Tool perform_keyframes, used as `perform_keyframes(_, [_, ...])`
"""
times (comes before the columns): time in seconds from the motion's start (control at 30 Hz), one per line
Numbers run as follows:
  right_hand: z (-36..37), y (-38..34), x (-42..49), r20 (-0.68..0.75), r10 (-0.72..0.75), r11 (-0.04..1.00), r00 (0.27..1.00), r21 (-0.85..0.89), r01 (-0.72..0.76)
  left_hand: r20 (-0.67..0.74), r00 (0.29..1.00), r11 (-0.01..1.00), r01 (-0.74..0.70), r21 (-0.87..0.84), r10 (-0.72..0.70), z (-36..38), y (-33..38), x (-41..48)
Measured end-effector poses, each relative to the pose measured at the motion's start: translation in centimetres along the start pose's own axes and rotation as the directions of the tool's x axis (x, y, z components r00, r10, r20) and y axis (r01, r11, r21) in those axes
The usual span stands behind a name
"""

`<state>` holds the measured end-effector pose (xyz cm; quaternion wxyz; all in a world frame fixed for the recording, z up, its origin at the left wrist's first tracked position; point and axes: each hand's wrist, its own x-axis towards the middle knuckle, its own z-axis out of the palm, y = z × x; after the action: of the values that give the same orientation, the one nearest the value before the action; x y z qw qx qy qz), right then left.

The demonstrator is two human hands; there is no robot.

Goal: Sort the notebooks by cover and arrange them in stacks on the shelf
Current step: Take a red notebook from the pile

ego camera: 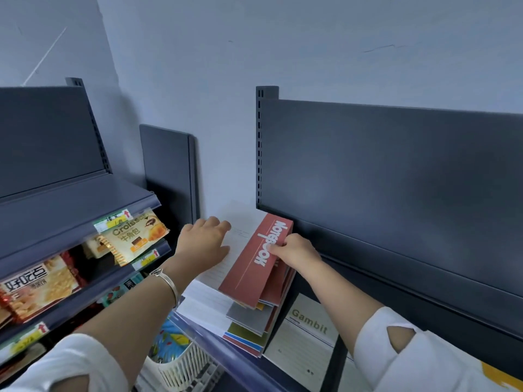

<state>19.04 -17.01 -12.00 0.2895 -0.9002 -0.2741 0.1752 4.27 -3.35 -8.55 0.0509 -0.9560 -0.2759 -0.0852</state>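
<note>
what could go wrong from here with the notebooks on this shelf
The red notebook stands tilted, held only by a pinch of the right hand; it might slip and flop onto the pile. The fanned pile of notebooks under it reaches the front edge of the shelf, so a nudge could send some down toward the white basket. The left hand rests on a white lined page and might crease it.

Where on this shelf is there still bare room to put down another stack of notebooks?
The barest stretch is the dark shelf between the back panel and the right forearm, behind the Gambit notebook. It is crowded at the left end: the fanned notebook pile, the left hand on white pages and the right hand holding the red notebook.
</note>
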Motion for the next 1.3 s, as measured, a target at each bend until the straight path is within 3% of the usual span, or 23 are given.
perform_keyframes(0.1, [0.0,-1.0,0.2,-0.123,-0.034,0.997,0.992,0.067,0.043,0.107,0.989,0.988,0.110,-0.110,-0.099,0.2,-0.9,0.9])
perform_keyframes(0.17, [0.0,-2.2,0.1,-0.210,-0.039,0.973,0.977,0.212,0.085,0.157,0.980,0.980,0.141,-0.140,-0.119,0.4,-1.3,1.4])
perform_keyframes(0.23, [0.2,-3.3,-0.1,-0.172,-0.017,0.902,0.985,0.422,0.090,0.168,0.979,0.977,0.142,-0.159,-0.115,0.6,-1.5,1.7])
perform_keyframes(0.3, [0.7,-4.1,-0.5,-0.040,-0.002,0.832,0.999,0.555,0.024,0.170,0.981,0.973,0.125,-0.193,-0.093,0.6,-1.8,1.8])
perform_keyframes(0.37, [0.8,-4.4,-0.6,-0.071,0.007,0.829,0.997,0.558,0.034,0.151,0.986,0.955,0.112,-0.275,-0.072,0.6,-2.3,1.9])
perform_keyframes(0.47, [-0.6,-4.1,-1.1,-0.276,0.082,0.828,0.958,0.554,0.089,0.106,0.989,0.898,0.140,-0.417,-0.105,0.6,-3.3,2.3])
perform_keyframes(0.57, [-2.5,-2.7,-1.9,-0.402,0.173,0.860,0.899,0.506,0.061,0.155,0.978,0.889,0.192,-0.416,-0.139,0.8,-3.8,3.0])
perform_keyframes(0.7, [-3.2,-0.9,-3.4,-0.410,0.232,0.915,0.882,0.401,-0.055,0.315,0.938,0.868,0.274,-0.414,-0.146,1.9,-3.5,3.7])
perform_keyframes(0.9, [-1.4,-1.0,-4.5,-0.403,0.270,0.916,0.875,0.388,-0.104,0.328,0.935,0.814,0.292,-0.502,-0.133,2.2,-4.6,3.6])
perform_keyframes(0.97, [-1.1,-1.5,-4.7,-0.408,0.260,0.920,0.875,0.381,-0.095,0.307,0.941,0.852,0.272,-0.447,-0.140,1.7,-5.1,3.0])
perform_keyframes(1.07, [-0.8,-2.0,-5.0,-0.422,0.248,0.926,0.872,0.366,-0.087,0.105,0.988,0.991,0.116,-0.063,-0.109,0.0,-5.3,1.8])
perform_keyframes(1.13, [-0.6,-2.1,-5.3,-0.433,0.255,0.931,0.865,0.351,-0.099,0.052,0.998,0.999,0.035,-0.017,-0.034,-1.4,-5.2,1.7])
perform_keyframes(1.2, [-0.3,-2.0,-5.8,-0.440,0.280,0.927,0.853,0.354,-0.122,0.127,0.992,0.970,0.019,-0.243,0.012,-2.6,-5.1,1.8])
perform_keyframes(1.3, [-0.3,-1.6,-6.7,-0.463,0.324,0.904,0.825,0.407,-0.127,0.209,0.977,0.707,0.114,-0.698,0.049,-3.7,-4.4,1.5])
